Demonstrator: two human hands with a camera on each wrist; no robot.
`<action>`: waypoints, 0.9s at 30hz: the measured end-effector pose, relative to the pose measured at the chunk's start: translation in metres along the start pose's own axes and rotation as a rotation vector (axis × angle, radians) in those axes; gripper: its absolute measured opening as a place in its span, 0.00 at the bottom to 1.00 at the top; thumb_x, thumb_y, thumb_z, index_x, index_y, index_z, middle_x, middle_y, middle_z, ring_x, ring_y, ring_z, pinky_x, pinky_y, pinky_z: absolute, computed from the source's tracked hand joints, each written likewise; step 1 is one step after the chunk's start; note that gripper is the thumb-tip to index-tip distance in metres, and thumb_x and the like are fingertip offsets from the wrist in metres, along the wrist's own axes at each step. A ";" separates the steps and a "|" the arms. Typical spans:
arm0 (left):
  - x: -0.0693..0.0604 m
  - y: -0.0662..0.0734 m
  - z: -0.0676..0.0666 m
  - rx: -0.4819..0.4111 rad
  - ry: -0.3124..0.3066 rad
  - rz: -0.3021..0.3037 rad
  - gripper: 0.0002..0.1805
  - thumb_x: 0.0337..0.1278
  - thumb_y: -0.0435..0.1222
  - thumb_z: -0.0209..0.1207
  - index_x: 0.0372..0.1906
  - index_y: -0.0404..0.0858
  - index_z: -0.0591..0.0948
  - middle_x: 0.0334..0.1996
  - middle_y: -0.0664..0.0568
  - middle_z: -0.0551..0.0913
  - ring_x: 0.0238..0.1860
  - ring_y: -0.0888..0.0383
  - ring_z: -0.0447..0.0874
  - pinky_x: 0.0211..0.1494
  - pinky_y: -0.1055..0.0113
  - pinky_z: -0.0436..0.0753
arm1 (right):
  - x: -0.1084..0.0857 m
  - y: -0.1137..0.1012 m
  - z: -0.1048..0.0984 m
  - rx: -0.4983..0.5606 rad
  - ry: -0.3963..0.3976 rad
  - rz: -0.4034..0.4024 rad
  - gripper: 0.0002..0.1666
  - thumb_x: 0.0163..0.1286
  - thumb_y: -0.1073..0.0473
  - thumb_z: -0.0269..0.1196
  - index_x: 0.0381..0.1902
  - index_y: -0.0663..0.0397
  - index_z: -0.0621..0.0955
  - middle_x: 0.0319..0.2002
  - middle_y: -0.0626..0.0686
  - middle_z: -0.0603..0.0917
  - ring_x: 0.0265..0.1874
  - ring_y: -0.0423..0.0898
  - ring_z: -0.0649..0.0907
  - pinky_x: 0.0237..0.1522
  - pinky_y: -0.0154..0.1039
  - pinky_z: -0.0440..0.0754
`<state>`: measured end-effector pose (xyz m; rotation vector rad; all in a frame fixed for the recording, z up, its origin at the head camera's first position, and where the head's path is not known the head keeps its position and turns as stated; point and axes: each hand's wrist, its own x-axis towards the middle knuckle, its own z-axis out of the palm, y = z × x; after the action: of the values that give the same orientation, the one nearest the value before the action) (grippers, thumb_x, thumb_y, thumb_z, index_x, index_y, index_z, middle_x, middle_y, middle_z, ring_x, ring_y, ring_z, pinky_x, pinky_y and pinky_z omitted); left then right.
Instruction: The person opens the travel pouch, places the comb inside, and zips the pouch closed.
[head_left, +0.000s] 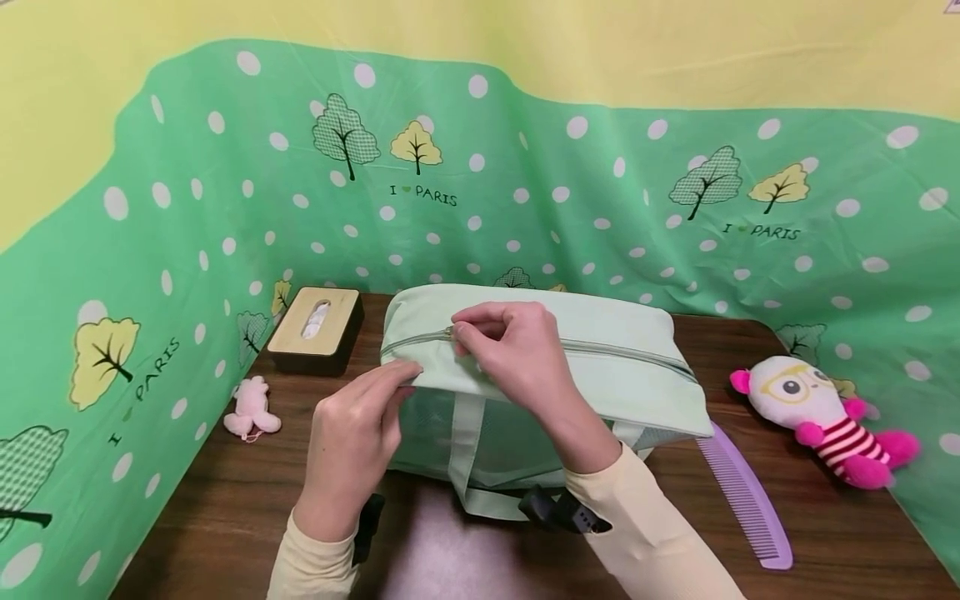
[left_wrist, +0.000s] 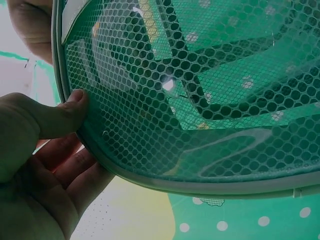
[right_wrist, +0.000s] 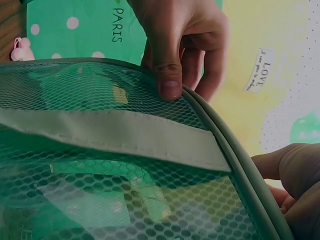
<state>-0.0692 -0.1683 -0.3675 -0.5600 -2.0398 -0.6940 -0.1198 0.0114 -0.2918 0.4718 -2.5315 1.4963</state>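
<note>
A pale mint-green bag (head_left: 615, 321) with see-through mesh sides stands on the dark wooden table (head_left: 202, 517). Along its top runs a zipper (head_left: 630, 351). My right hand (head_left: 528, 354) pinches the zipper pull (head_left: 449, 332) between thumb and fingers, toward the bag's left end. At the front left corner, my left hand (head_left: 352, 425) grips the bag's top edge. The left wrist view shows that thumb (left_wrist: 75, 105) on the piped rim, fingers behind it. A fabric handle strap (head_left: 467, 442) hangs down the front. What the bag holds is unclear through the mesh.
A tissue box (head_left: 341, 333) with a wooden top stands at the back left, a small pink toy (head_left: 253, 407) before it. Right of the bag lie a purple comb (head_left: 746, 500) and a pink-and-white plush toy (head_left: 795, 392). A green-and-yellow curtain (head_left: 562, 242) surrounds the table.
</note>
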 end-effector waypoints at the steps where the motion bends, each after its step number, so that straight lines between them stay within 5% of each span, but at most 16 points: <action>1: 0.000 0.000 0.000 -0.001 0.000 -0.001 0.17 0.46 0.17 0.72 0.44 0.33 0.88 0.41 0.44 0.91 0.43 0.49 0.92 0.45 0.52 0.89 | 0.001 -0.001 0.001 -0.004 -0.001 -0.003 0.09 0.64 0.64 0.66 0.38 0.58 0.92 0.24 0.49 0.90 0.28 0.41 0.90 0.29 0.30 0.75; 27: 0.000 -0.002 0.002 -0.017 0.001 -0.015 0.16 0.48 0.17 0.71 0.43 0.33 0.88 0.39 0.44 0.91 0.42 0.50 0.92 0.44 0.53 0.89 | 0.016 -0.015 0.026 -0.113 -0.060 -0.092 0.10 0.66 0.66 0.64 0.36 0.58 0.92 0.24 0.49 0.90 0.27 0.41 0.89 0.31 0.32 0.81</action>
<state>-0.0711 -0.1687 -0.3689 -0.5549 -2.0410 -0.7214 -0.1294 -0.0209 -0.2874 0.6155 -2.5842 1.3184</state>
